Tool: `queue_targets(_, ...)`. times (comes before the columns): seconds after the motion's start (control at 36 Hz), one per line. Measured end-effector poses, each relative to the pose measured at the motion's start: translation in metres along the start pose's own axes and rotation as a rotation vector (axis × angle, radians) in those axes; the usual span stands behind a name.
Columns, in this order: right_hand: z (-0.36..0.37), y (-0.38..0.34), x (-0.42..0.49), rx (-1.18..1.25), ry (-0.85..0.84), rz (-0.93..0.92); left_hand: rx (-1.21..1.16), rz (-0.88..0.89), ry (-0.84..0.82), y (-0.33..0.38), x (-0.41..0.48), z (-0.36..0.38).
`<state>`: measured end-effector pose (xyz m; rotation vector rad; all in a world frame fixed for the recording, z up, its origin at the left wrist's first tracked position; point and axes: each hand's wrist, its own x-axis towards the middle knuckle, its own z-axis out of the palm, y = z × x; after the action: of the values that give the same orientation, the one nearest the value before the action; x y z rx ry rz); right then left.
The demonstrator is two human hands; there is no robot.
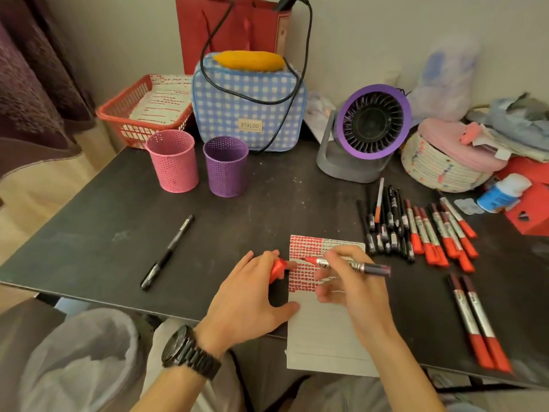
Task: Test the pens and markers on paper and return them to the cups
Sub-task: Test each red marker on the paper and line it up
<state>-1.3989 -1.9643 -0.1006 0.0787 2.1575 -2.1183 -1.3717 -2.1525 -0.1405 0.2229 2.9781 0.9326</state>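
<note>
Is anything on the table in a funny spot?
Yes. One black pen lies alone and slanted on the left of the table, away from the rows of pens on the right. The paper also hangs over the front edge.

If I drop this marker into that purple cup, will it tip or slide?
Probably light: the purple cup is perforated and looks empty. Its base is narrower than its rim, so the marker leaning inside might tip it. On the smooth table it would likely slide if nudged.
</note>
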Motion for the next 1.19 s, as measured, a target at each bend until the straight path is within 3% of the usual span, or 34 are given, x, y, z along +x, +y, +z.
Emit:
queue_targets(0.28,0.008,0.022,0.001,-0.160,0.091,-0.187,-0.020,-0.004,0.044,-0.003,0.002,0.003)
queue_targets(0.58,0.010,0.034,0.003,-0.297,0.219,-0.213,-0.005,-0.033,0.063,-0.001,0.004,0.002)
queue_targets(1.19,0.012,0.035,0.004,-0.386,0.199,-0.225,-0.025,-0.040,0.044,0.002,0.004,-0.002)
